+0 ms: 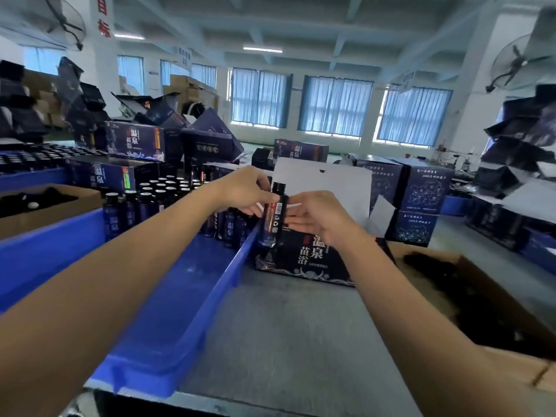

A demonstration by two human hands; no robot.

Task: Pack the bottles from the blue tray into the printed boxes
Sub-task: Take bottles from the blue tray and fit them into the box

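A: "Where's my risk?"

B: "Blue tray (222, 284) at ten o'clock, printed box (313, 260) at twelve; your bottle (274, 215) hangs over the edge between. Left hand (240, 191) and right hand (313, 215) both pinch it; slacken your fingers (293, 219) early, it may tip outside."

We see cool, even daylight from the curtained windows (334, 106) at twelve o'clock, plus ceiling tubes (262, 49). Shadows are soft. Wide-angle bending bows the edges at three and nine; the left hand (240, 191) is slightly motion-blurred.
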